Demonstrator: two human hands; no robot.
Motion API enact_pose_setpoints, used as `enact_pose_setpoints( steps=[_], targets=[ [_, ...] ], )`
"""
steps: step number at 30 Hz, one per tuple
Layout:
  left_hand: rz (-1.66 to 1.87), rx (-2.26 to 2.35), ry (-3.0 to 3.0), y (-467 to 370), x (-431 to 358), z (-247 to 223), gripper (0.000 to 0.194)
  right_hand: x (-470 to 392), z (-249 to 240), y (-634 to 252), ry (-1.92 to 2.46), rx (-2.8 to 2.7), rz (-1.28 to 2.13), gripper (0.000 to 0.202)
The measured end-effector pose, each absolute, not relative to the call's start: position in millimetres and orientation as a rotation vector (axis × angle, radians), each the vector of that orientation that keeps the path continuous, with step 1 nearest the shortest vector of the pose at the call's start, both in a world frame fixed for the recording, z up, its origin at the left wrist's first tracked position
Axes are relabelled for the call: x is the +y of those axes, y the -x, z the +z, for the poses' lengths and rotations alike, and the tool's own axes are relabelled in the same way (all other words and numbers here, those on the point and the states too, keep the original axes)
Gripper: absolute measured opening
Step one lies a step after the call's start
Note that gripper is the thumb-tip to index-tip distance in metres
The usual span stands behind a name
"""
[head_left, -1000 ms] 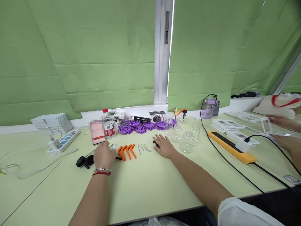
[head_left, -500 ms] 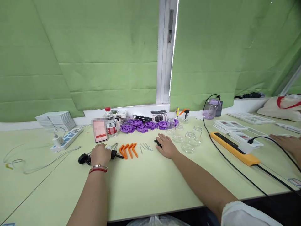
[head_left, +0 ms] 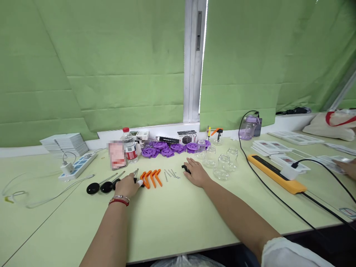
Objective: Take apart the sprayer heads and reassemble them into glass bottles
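Observation:
My left hand (head_left: 127,186), a red and silver bracelet on its wrist, rests on the table with its fingers closed on a black-ended metal rod (head_left: 136,172), right beside a row of orange plastic pieces (head_left: 151,178). Two black-knobbed rods (head_left: 94,188) lie just left of that hand. My right hand (head_left: 196,172) lies flat and open on the table, touching a small black part (head_left: 185,169). Thin metal pins (head_left: 171,173) lie between the hands. Several clear glass jars (head_left: 222,163) stand just right of my right hand.
Purple gears (head_left: 167,148), a water bottle (head_left: 129,148) and a phone (head_left: 116,155) stand behind. A white power strip (head_left: 76,165) and card stack (head_left: 65,142) are left; a yellow power strip (head_left: 274,174), black cables and purple jug (head_left: 249,128) are right. A co-worker's hand (head_left: 346,167) is far right.
My left hand slid right to the orange pieces, uncovering the black-knobbed rods. My right hand stayed put. The co-worker's hands dropped lower at the right edge.

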State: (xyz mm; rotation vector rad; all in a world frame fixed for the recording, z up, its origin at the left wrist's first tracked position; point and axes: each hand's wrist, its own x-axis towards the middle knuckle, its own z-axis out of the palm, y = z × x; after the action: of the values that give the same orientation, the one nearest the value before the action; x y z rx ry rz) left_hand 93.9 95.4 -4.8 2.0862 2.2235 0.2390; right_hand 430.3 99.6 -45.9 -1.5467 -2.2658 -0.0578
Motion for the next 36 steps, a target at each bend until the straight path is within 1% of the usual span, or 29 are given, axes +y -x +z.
enact_pose_setpoints(
  steps=[5, 9, 12, 15, 17, 19, 22, 25, 27, 30, 33, 36],
  targets=[
    [0.235, 2.23, -2.065, -93, 99, -7, 0.042, 100, -47, -430, 1.53, -2.261, -0.082, 0.05],
    [0.375, 2.263, -1.999, -93, 99, -6, 0.036, 101, -46, -431, 1.542, -2.251, -0.08, 0.049],
    [0.699, 2.294, -1.893, -92, 99, -5, 0.038, 97, -41, -430, 1.508, -2.239, -0.11, 0.046],
    [1.222, 2.242, -1.652, -95, 99, -3, 0.046, 87, -33, -419, 1.404, -2.24, -0.164, 0.037],
    [1.501, 2.075, -1.474, -102, 97, -2, 0.048, 79, -27, -403, 1.316, -2.26, -0.171, 0.031],
    [1.643, 1.813, -1.344, -112, 95, -2, 0.049, 72, -25, -380, 1.255, -2.266, -0.135, 0.028],
    [1.672, 1.429, -1.236, -128, 92, -4, 0.05, 68, -28, -342, 1.275, -2.254, -0.039, 0.031],
    [1.634, 1.221, -1.17, -139, 91, -8, 0.051, 72, -36, -313, 1.402, -2.238, 0.057, 0.034],
    [1.634, 1.168, -1.114, -143, 92, -10, 0.051, 76, -40, -302, 1.483, -2.22, 0.082, 0.031],
    [1.649, 1.155, -1.038, -145, 92, -9, 0.045, 78, -43, -297, 1.541, -2.193, 0.092, 0.027],
    [1.618, 1.116, -1.005, -147, 90, -7, 0.039, 76, -40, -300, 1.538, -2.142, 0.127, 0.023],
    [1.591, 1.02, -0.968, -147, 87, -6, 0.04, 73, -32, -308, 1.505, -2.01, 0.21, 0.02]
  ],
)
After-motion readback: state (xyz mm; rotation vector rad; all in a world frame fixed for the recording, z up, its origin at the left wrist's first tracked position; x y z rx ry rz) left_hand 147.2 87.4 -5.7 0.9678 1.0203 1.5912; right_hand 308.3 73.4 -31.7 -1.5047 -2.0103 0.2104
